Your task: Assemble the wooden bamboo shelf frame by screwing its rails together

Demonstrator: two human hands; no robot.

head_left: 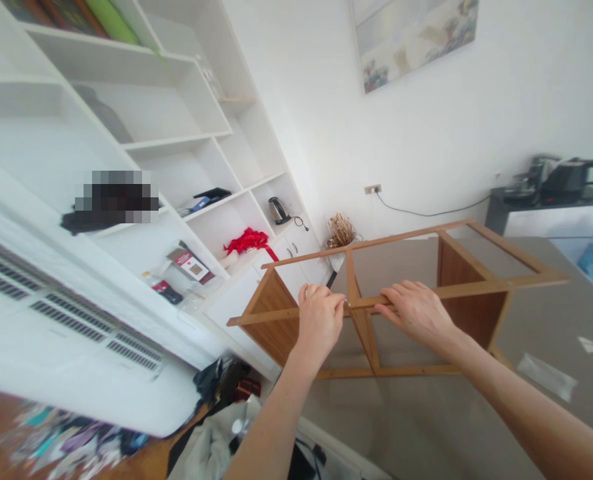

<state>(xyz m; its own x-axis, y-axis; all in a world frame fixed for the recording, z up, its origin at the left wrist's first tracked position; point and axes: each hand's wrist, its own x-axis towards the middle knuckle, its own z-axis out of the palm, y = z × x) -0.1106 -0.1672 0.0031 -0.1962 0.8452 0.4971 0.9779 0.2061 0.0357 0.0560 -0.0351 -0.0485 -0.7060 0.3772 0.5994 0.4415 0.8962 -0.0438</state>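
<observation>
A wooden shelf frame (469,290) of thin rails and brown side panels stands on a grey table (426,427). My left hand (320,317) is closed in a pinch at the joint where the near top rail meets the middle upright; what it pinches is too small to make out. My right hand (416,310) grips the same near rail just to the right of that joint, fingers curled over the wood.
A white wall shelf unit (176,143) holds a kettle (279,210), red cloth (249,241) and boxes. An air conditioner (76,333) is at left. A dark counter with appliances (559,180) stands at right. Plastic packets (546,377) lie on the table.
</observation>
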